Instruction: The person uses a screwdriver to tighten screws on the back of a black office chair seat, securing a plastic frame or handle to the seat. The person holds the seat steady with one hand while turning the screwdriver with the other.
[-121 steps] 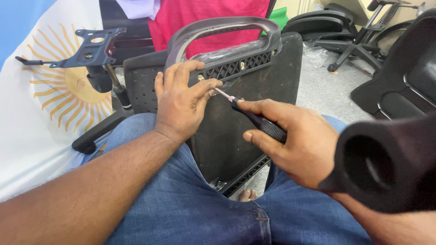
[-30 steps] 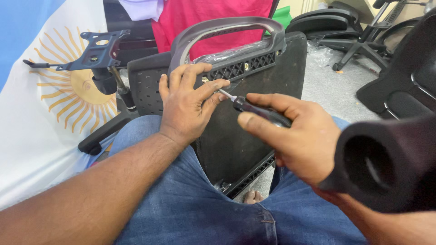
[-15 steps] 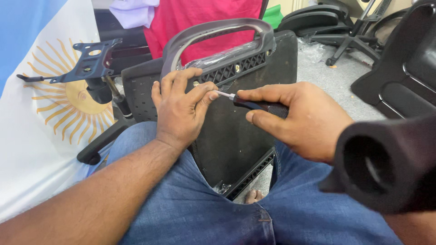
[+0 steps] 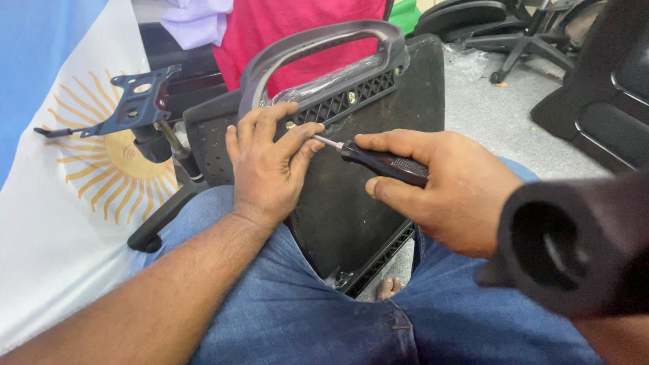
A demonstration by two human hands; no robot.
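Head view: right hand (image 4: 449,189) grips a screwdriver (image 4: 385,164); left hand (image 4: 270,165) lies flat on the chair back (image 4: 365,209), black tube (image 4: 581,243) blocking near right

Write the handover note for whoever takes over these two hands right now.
Left hand: flat on the black chair back panel, fingertips steadying the screwdriver's metal tip.
Right hand: closed around the screwdriver handle, tip at a screw by the grey headrest bracket.
Panel stands upright between the knees.
Done: at least two screws show along the ribbed strip.
Left: the screw under the tip; how tight it sits cannot be told.
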